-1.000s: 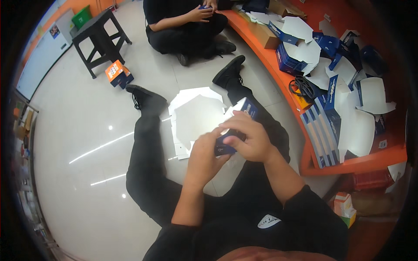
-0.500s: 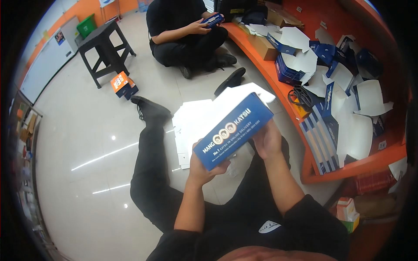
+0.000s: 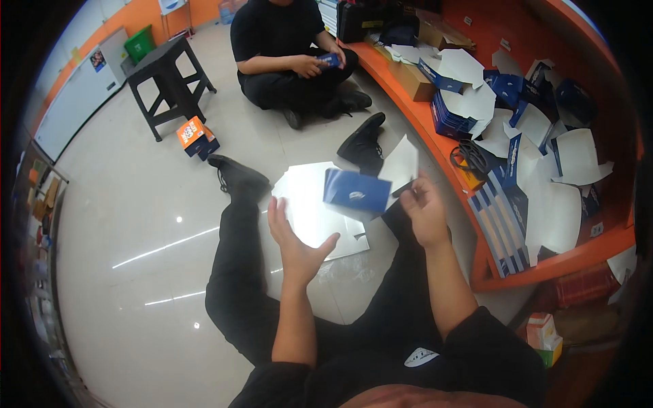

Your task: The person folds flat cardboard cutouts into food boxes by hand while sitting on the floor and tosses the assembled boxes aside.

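Cardboard is filling the gap between two bare hands: a blue box (image 3: pixel 357 192) is tilting just beyond them, its white flap (image 3: pixel 403 162) standing up at the right-hand end. From where I'm standing, the left hand (image 3: pixel 298 251) is gaping wide, thumb and fingers well spread, and is holding nothing; the box is sitting clear of its thumb. The right hand (image 3: pixel 430 214) is half curling beside the flap's lower corner, thumb and fingers close to that edge, but I cannot tell whether they are gripping it or only touching it.

Beneath the box, beyond the left hand, white card sheets (image 3: pixel 303 200) are lying on the floor between the person's legs. Out to the right of the right hand, an orange counter (image 3: pixel 578 253) is carrying blue-and-white flat strips (image 3: pixel 500 221), a bundled dark cable (image 3: pixel 469 155) and, farther from the grip, a stack of nested blue boxes (image 3: pixel 454 112).

Well beyond both hands, a co-worker (image 3: pixel 279 64) is sitting cross-legged, holding another small blue box (image 3: pixel 329 61). Far off past the left hand, an orange-and-blue box (image 3: pixel 197 138) is resting near a black stool (image 3: pixel 163 75).
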`<state>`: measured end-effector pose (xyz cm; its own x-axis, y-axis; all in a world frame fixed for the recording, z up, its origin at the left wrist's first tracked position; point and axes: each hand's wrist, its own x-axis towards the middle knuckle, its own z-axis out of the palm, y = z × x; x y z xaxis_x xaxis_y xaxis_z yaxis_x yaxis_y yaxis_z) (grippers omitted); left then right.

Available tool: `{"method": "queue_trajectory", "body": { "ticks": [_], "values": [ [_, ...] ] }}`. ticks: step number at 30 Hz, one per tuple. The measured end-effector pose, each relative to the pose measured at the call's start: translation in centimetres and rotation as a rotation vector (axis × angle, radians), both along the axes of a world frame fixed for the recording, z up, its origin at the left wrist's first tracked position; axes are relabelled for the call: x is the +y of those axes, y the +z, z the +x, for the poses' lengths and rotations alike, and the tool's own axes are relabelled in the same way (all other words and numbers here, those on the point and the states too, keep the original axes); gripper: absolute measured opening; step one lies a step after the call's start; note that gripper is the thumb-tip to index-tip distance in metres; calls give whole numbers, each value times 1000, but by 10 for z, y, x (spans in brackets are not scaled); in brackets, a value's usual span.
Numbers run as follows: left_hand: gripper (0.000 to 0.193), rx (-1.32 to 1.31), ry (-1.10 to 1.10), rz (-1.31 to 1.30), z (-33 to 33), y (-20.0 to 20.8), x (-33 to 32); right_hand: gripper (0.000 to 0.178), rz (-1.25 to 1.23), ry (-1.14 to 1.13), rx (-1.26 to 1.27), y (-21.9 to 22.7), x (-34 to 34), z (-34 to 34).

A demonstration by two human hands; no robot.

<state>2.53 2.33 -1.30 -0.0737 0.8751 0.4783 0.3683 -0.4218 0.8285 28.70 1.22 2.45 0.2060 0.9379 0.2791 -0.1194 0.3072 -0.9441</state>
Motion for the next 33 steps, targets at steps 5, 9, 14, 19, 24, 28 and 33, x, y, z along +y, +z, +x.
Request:
{"method": "queue_trajectory", "body": {
  "ticks": [5,9,14,19,24,28,33],
  "values": [
    [75,312,-213,183,-1,22,-7,26,77,274,-375,24,-13,-21],
    [73,160,-393,84,-5,8,0,24,2,105,-524,32,-16,-40],
    [69,58,-263,152,6,6,-3,24,-29,-67,-526,36,-21,-45],
    [57,140,-327,123,6,3,-4,24,12,-98,-752,41,-24,-47],
    [51,161,-358,145,9,10,-7,25,40,-76,-848,30,-27,-50],
    [45,145,-378,115,5,14,-11,24,-6,-8,-790,29,-28,-53],
    [45,187,-406,157,4,16,-11,34,-147,131,-657,26,-30,-51]
  ]
}}
